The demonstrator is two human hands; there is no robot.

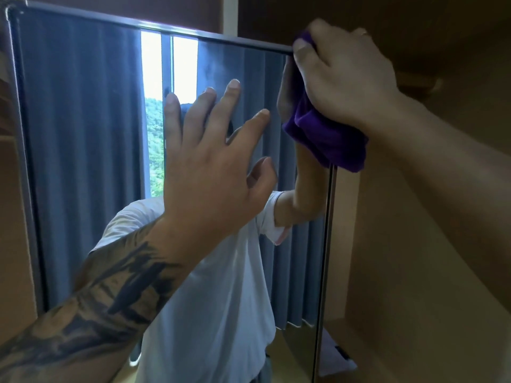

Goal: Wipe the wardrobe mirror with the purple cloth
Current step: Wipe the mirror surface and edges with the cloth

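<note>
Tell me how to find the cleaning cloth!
Find the big mirror showing blue curtains. At its top right corner, the right hand holds the purple cloth bunched against the edge. Nothing else here is purple.

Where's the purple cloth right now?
In the head view the purple cloth is bunched in the right hand at the upper right corner of the mirror, just right of the left hand spread flat on the glass.

purple cloth [329, 139], grey-framed mirror [83, 134] with reflected blue curtains, white t-shirt, brown wardrobe [428, 244]
</note>
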